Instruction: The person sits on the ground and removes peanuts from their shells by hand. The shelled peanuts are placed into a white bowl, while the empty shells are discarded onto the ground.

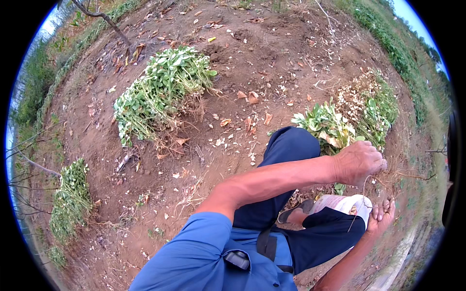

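Note:
My left hand [358, 162] is a fist at the right. Thin dry plant roots [378, 179] trail from beneath its fingers; the rest of what it grips is hidden. Just below, my right hand [381, 215] is turned up with its fingers curled, close to the root strands. Whether a pod lies in those fingers is too small to tell. Beside it, between my legs, is a white sack-like container [360, 204] with reddish marks. Beyond my left hand lies a heap of pulled peanut plants [378, 114], with pale peanut pods [351, 102] clustered on their roots.
A large pile of leafy peanut plants [164, 91] lies on the brown soil [233, 120] ahead to the left. Another green pile [72, 198] is at far left. A bare branch [109, 23] stands at upper left. Dry leaves [251, 96] and shells dot the ground.

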`<state>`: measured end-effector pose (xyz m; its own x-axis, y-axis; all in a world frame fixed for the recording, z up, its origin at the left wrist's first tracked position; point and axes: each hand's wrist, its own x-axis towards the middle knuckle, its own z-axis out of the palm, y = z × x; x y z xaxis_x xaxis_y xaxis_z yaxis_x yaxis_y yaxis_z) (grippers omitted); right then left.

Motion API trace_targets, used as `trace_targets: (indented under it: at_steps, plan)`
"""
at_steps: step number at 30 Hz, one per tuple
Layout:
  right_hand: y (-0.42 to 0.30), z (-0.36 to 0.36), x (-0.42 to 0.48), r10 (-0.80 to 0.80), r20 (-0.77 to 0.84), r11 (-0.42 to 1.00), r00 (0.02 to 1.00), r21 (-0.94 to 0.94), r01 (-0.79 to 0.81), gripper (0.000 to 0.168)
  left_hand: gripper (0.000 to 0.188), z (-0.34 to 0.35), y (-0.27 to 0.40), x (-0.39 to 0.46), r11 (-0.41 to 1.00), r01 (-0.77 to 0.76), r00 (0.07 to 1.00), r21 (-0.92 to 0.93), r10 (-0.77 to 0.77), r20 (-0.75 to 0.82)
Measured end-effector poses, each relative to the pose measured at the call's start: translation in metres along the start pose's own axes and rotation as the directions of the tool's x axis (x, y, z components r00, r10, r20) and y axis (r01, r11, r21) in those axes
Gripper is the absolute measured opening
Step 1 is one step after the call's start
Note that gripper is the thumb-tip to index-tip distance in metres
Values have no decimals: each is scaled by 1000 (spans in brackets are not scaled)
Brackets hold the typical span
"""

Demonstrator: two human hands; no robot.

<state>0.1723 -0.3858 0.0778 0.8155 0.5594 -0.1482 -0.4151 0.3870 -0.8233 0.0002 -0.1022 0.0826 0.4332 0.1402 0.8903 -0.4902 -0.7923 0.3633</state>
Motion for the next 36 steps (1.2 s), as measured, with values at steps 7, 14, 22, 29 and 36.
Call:
trace_targets:
  at_steps: [7, 14, 22, 29, 36]
  plan:
    - [-51, -153, 65, -239, -381, 946, 893, -301, 124, 18, 13, -130, -38, 28, 776, -298, 955, 556, 249, 163]
    - [-19, -344, 64, -154, -505, 221, 849, -855, -469, 32, 24, -294, -96, -80, 563, -280, 872, 777, -189, 452]
    - [15, -350, 27, -108, -328, -412, 938, -844, -343, 38, 72, -391, -113, -320, -256, 247, 159, 934, -941, -300]
    - [-3, -264, 51, -82, -290, 52, 953, -957, -287, 40, 63, -294, -81, -368, 102, 561, 344, 821, -931, -119]
    - [-25, -173, 49, -157, -410, 332, 898, -879, -343, 45, 64, -276, -94, -374, 128, 416, 248, 900, -969, 23]
